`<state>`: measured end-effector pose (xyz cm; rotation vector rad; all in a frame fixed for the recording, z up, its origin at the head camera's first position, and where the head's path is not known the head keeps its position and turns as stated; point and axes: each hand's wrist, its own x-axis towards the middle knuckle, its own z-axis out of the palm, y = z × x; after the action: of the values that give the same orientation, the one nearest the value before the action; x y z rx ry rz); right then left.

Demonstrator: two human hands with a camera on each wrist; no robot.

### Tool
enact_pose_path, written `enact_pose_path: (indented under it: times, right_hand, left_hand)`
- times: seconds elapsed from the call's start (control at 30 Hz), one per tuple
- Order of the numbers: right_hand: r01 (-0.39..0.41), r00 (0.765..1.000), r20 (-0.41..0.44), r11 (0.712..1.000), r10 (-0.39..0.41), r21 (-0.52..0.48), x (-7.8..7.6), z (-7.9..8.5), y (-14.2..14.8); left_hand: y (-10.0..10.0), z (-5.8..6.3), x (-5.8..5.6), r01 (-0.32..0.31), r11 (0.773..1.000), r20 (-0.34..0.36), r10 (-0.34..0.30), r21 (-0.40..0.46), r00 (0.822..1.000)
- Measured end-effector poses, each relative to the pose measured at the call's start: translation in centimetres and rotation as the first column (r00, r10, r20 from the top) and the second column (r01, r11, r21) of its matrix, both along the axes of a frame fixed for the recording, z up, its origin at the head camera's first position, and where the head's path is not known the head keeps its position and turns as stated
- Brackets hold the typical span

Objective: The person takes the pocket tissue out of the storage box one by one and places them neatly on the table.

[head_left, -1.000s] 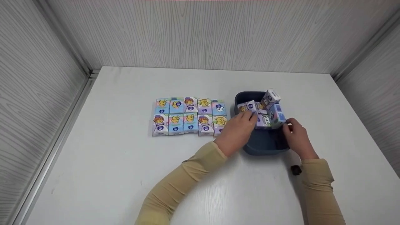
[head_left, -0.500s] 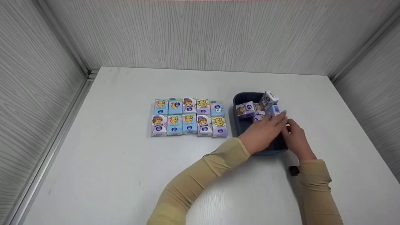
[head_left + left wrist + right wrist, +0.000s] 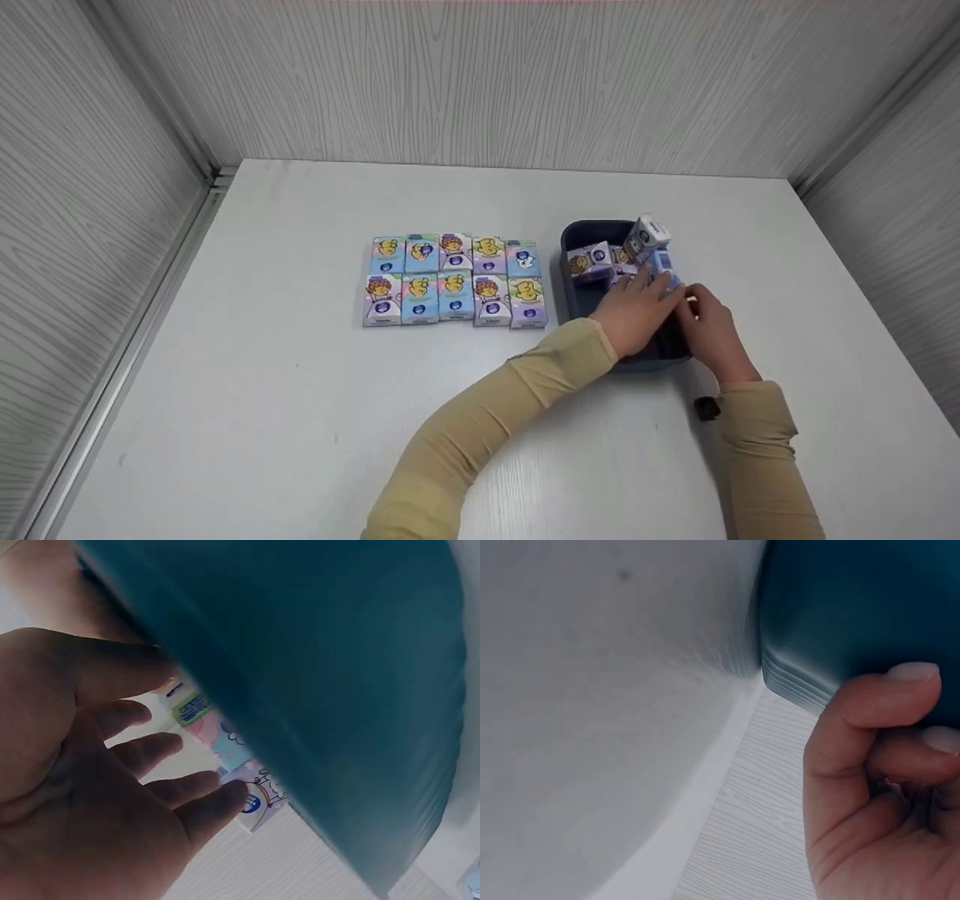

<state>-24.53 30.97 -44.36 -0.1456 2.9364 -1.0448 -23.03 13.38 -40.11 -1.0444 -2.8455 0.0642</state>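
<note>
Several small cartons point(image 3: 589, 262) in the bin point(image 3: 586, 301) are probably light, stiff but dentable (grip opposite narrow sides), with fingers of the left hand point(image 3: 634, 311) loosely spread over them and those of the right hand point(image 3: 711, 330) curled on the bin's rim.

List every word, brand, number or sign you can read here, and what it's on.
No text reads clearly enough to quote.
Green patch on a box, left wrist view: blue letters, too blurred.
Round blue logo on another box there: too blurred.
Boxes in two rows on the table: logos and front-end print too small.
Boxes in the bin: print too small.
Bin: no text on the parts in view.
</note>
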Motion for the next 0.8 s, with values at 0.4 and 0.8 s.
enact_pose_path:
  times: [0.4,0.8]
  right_hand:
    - [-0.004,1.000,0.006,1.000,0.004,-0.011,0.2,0.1,-0.2]
    - [-0.008,1.000,-0.026,1.000,0.008,-0.023,0.3,0.2,-0.4]
  left_hand:
    - [1.2,-1.0,-0.5,0.005,1.000,0.004,-0.005,0.028,1.000]
    - [1.0,-1.0,-1.3,-0.007,0.997,0.026,0.005,0.074,1.000]
